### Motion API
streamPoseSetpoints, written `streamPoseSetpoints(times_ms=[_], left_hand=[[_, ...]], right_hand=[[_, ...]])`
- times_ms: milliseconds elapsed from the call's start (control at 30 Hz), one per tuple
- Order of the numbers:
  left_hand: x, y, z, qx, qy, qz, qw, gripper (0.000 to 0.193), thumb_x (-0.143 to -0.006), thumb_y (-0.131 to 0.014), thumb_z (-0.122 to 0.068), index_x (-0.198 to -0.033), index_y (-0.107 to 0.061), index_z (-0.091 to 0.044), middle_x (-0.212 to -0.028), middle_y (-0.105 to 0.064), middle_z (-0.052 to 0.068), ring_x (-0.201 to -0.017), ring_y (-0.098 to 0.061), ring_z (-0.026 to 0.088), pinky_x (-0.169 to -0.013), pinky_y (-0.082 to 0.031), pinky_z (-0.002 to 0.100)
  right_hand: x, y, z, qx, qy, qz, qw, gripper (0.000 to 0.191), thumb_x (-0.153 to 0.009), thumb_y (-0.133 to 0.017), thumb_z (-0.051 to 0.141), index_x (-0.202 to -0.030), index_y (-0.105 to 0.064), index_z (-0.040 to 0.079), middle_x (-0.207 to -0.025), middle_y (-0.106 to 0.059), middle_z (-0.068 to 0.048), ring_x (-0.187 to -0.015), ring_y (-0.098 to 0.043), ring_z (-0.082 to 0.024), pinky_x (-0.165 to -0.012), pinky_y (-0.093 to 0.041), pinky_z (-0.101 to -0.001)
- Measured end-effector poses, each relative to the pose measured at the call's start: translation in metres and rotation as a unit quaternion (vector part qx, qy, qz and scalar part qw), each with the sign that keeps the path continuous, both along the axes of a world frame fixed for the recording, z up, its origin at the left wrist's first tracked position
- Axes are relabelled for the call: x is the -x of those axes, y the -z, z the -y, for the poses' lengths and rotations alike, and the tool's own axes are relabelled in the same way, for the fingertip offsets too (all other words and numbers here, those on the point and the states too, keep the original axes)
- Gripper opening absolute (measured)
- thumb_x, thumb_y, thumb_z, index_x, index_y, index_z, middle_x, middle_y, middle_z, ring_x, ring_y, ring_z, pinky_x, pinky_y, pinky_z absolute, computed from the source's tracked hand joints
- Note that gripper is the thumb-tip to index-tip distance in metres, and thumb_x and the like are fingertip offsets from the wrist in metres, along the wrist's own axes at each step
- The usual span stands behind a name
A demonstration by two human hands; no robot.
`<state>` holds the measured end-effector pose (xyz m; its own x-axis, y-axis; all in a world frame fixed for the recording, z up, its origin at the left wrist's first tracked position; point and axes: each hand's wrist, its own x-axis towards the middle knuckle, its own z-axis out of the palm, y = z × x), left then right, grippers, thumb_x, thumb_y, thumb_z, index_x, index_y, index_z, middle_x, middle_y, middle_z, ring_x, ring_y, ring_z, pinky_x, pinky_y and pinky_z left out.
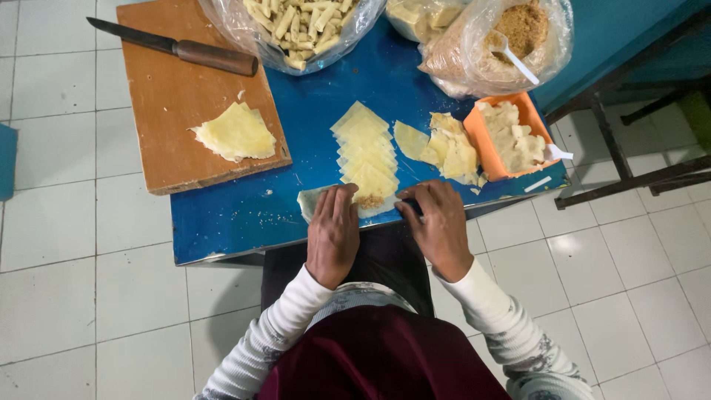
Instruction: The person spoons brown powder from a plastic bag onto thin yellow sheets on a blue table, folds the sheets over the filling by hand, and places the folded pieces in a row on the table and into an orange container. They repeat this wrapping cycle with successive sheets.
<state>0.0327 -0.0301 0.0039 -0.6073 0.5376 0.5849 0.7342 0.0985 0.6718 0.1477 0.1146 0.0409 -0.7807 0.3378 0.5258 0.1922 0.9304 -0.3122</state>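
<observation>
My left hand (333,233) and my right hand (438,226) press down on the two ends of a thin pale-yellow pastry wrapper (368,205) at the near edge of a small blue table (244,215). Brown crumbly filling shows on the wrapper between my fingers. Just beyond it lies an overlapping row of yellow wrapper triangles (363,144). More loose wrapper pieces (448,148) lie to the right of the row.
A wooden cutting board (178,141) at left carries a stack of wrappers (235,133) and a knife (178,48). An orange tub (478,141) holds pale pieces and a white spoon. Plastic bags hold rolled pastries (296,26) and brown crumbs (518,30). White floor tiles surround the table.
</observation>
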Motion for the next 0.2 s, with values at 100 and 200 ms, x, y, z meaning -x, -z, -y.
streamPoseSetpoints(times_ms=[100, 200], left_hand=[[0.001, -0.002, 0.0, -0.007, 0.003, -0.003, 1.0, 0.029, -0.092, -0.06, 0.008, -0.12, -0.055, 0.001, -0.107, -0.063, 0.021, -0.103, -0.063, 0.042, -0.088, -0.052, 0.047], [0.002, -0.003, 0.001, -0.011, 0.008, 0.021, 1.0, 0.028, -0.093, -0.061, 0.008, -0.12, -0.055, 0.0, -0.106, -0.064, 0.02, -0.102, -0.064, 0.041, -0.086, -0.052, 0.046]], right_hand=[[0.003, 0.007, 0.001, 0.019, 0.007, -0.012, 1.0, 0.011, -0.087, -0.077, 0.008, -0.094, -0.069, 0.005, -0.092, -0.067, -0.011, -0.088, -0.062, -0.033, -0.078, -0.048, -0.0435], [0.001, 0.015, 0.0, 0.061, 0.011, -0.017, 0.998, 0.01, -0.091, -0.077, 0.008, -0.095, -0.068, 0.003, -0.096, -0.069, -0.011, -0.092, -0.066, -0.032, -0.079, -0.051, -0.0412]])
